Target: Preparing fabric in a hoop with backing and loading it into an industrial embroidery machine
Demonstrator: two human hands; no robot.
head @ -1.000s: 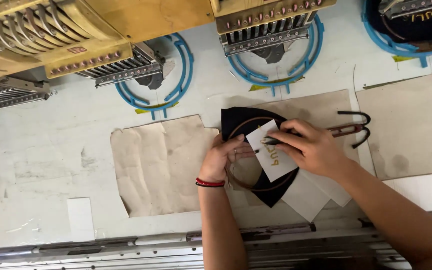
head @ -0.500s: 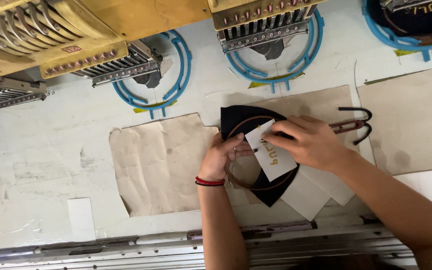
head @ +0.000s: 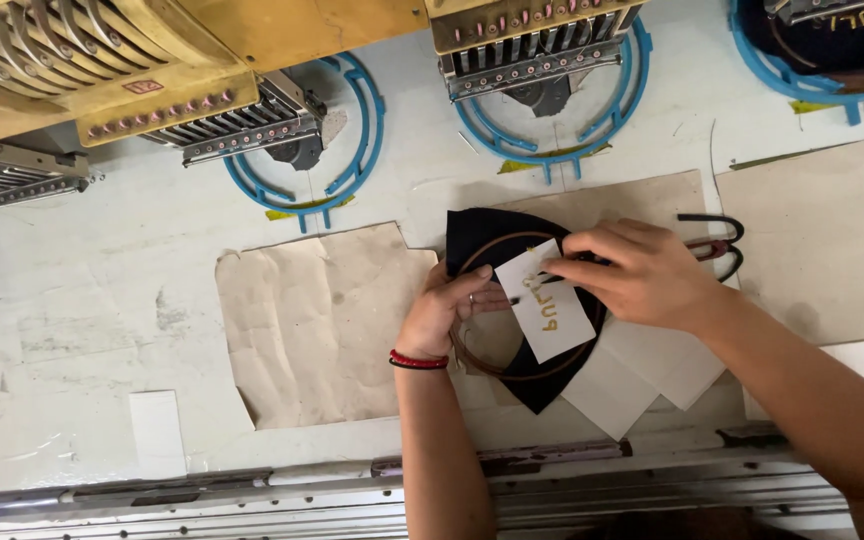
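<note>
Item: dark cloth panel with a thin round hoop laid on it, resting on a sheet of brown paper on the pale work table, below a row of embroidery machine heads with blue frames.

Hands: left hand lay on the hoop's left edge, fingers curled and pressing down, a red band at the wrist. Right hand was closed in a pinch on a white backing slip bearing yellow stitched letters, held over the middle of the hoop.

Progress, as judged: cloth spread and hoop laid on it; slip placed over the ring but not yet let go. Whether the cloth was clamped taut in the hoop could not be told.

Also present: loose white paper pieces under the cloth's right side; a black and red tool just beyond the right hand.

Hidden or unclear: hoop's right arc, covered by the right hand; the tool's kind; the fingertips under the slip; a further dark piece cut off at top right.
</note>
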